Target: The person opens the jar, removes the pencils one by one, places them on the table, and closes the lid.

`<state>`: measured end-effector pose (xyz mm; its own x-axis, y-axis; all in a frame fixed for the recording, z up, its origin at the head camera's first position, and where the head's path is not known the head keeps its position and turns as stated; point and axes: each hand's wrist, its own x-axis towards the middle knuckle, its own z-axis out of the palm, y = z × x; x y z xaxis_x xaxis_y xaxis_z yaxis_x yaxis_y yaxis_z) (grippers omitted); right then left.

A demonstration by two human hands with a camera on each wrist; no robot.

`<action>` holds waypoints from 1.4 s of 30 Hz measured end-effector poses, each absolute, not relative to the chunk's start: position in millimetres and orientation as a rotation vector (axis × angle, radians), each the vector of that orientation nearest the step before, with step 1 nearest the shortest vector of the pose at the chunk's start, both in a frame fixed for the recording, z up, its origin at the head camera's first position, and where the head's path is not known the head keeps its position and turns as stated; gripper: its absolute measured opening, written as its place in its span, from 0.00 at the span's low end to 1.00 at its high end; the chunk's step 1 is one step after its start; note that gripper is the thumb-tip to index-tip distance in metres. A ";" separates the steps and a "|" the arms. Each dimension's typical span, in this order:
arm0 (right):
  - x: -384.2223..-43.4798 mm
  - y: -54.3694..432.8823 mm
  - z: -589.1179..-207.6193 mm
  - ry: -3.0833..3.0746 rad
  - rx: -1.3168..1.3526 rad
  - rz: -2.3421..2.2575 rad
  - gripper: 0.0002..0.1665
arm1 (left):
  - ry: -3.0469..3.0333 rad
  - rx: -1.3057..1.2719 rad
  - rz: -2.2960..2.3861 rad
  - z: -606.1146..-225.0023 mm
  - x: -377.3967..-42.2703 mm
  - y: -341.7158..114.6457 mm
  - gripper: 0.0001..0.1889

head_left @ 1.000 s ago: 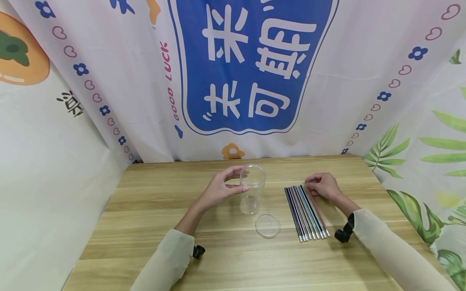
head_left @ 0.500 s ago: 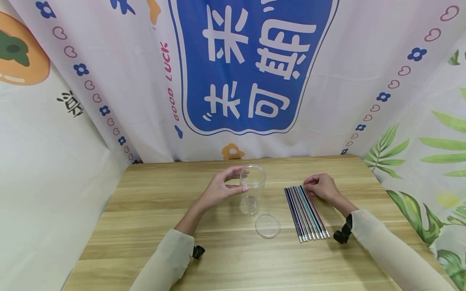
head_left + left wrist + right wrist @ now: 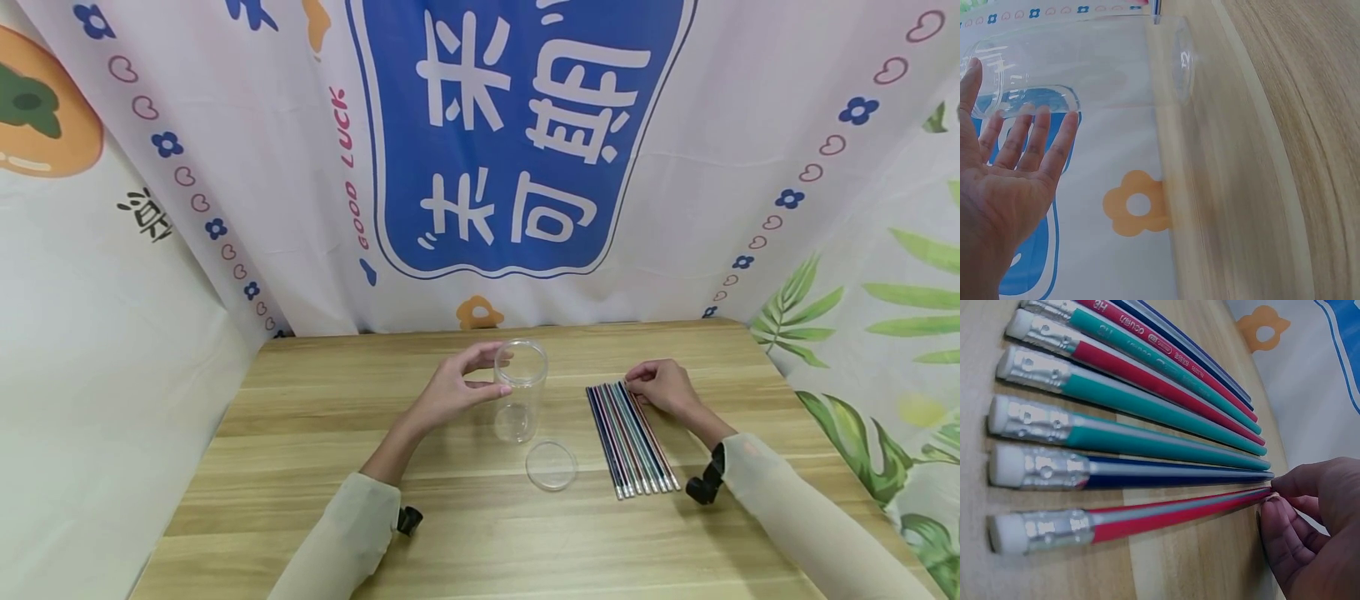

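Observation:
A clear cylindrical jar [image 3: 523, 402] stands upright and uncovered on the table. My left hand [image 3: 459, 385] holds it near the top, thumb on the near side and fingers behind; in the left wrist view the fingertips meet the jar wall [image 3: 1116, 59]. To the right lies a row of several pencils [image 3: 626, 442], their white erasers toward me. At the row's right end, my right hand [image 3: 663, 387] pinches the far tip of a red-and-silver striped pencil [image 3: 1147, 520]. That tip is hidden by the fingers, and its eraser end lies apart from the neighbouring dark blue pencil [image 3: 1166, 474].
A round clear lid [image 3: 551, 467] lies flat between the jar and the pencils. The wooden table [image 3: 300, 467] ends at a printed cloth backdrop [image 3: 420, 308]. Leaf-patterned cloth [image 3: 892, 333] hangs on the right side.
My right hand has shifted slightly left, bringing the far end of the red pencil in beside the row. The left hand, jar and lid have not moved.

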<state>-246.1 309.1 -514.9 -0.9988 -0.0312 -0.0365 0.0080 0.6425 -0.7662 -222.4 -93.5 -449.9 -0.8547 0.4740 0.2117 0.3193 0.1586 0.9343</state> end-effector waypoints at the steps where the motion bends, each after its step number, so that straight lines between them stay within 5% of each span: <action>1: -246.2 309.1 -514.7 2.799 -0.014 -1.315 0.09 | 2.293 0.786 1.788 -449.7 -222.2 -93.7 0.35; 18: -231.3 282.4 -497.4 3.078 -0.275 -1.120 0.10 | 2.301 0.803 1.778 -447.3 -222.5 -94.1 0.35; 42: -183.4 217.3 -491.6 2.709 -1.073 -0.786 0.43 | 2.276 0.800 1.806 -450.0 -222.3 -93.4 0.35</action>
